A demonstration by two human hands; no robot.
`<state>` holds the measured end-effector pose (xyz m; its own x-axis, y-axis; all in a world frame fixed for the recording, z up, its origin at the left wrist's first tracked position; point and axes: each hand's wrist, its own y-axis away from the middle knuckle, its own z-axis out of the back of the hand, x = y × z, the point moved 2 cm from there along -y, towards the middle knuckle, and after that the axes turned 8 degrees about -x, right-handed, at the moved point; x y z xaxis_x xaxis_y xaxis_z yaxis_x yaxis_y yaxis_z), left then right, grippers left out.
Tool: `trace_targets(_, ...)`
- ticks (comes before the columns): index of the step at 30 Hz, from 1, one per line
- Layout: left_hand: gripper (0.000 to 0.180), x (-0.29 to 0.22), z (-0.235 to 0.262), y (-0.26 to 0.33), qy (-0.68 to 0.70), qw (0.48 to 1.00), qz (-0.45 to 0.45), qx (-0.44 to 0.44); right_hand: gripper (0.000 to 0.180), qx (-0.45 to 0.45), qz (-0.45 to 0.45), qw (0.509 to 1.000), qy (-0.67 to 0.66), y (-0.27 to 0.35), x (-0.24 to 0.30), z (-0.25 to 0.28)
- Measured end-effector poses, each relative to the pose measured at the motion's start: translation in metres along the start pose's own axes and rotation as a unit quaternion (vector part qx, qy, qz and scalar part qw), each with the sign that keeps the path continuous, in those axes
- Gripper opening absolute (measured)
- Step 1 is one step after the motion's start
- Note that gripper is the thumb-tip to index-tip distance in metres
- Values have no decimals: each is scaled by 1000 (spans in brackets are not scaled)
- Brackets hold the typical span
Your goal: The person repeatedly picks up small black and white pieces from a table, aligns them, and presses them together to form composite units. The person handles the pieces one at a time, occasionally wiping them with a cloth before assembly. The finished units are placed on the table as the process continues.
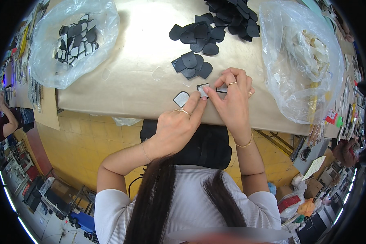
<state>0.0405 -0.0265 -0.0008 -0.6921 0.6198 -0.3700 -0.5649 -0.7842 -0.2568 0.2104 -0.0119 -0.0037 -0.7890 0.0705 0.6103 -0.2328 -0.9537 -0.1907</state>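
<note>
A small black piece with a white patch on top (202, 90) lies flat near the table's front edge. My left hand (178, 125) reaches to it with stretched fingers, their tips at its lower edge. Beside them, the thumb of my right hand (235, 99) presses on the white patch. My right fingers are bent and spread from the thumb, over another white-topped black piece (222, 90) that they partly hide. To the left lies a rounded black piece with a white patch (181, 99), untouched.
Loose black rounded pieces (193, 65) lie beyond my hands, with a larger heap (236, 18) farther back. An open plastic bag (105, 36) at left holds white-and-black pieces. Another plastic bag (278, 95) at right holds pale pieces. The brown-covered table (142, 95) ends before my lap.
</note>
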Motion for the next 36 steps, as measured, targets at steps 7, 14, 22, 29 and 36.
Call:
trace_targets(7, 47, -5, 2, 2, -37, 998, 11, 40, 19, -27, -16, 998, 46, -4, -3, -8)
trace_targets(14, 43, -6, 10, -3, -4, 996, 42, 79, 23, -22, 19, 1000, 10, -3, -13, 11)
trace_targets(22, 32, 31, 34, -3, 243, 951, 189, -33, 31, 102, -81, 990, -51, -16, -8, 25)
trace_targets(29, 25, 73, 41, 21, 515, 735, 438, -46, 28, 188, -7, 981, -47, -16, 19, 16)
trace_targets(36, 35, 91, 43, 38, 736, 501, 448, -81, 32, 294, -50, 947, -119, -13, 27, 12)
